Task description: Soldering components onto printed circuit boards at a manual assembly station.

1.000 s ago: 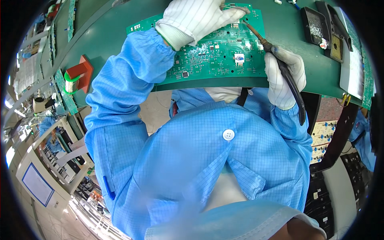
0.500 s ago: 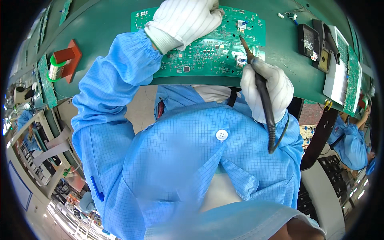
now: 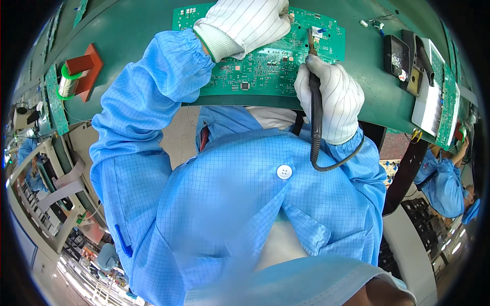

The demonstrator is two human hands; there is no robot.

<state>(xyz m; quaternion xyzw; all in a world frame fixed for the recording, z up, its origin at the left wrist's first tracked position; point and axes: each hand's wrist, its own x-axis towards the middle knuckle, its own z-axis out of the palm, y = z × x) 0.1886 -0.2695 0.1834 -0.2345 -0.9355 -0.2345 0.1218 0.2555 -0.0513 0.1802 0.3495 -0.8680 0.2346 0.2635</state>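
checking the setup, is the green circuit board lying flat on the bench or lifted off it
Flat. The circuit board lies on the green bench, the left hand resting on it and the right hand holding a soldering iron to it.

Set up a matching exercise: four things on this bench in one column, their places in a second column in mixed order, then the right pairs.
Things:
1. soldering iron
2. solder spool
3. circuit board
4. left hand

Places:
A. on a red stand at the bench's left
B. flat on the green bench, centre
C. gripped in the right hand
D. resting on the board's upper part

Pairs: 1-C, 2-A, 3-B, 4-D
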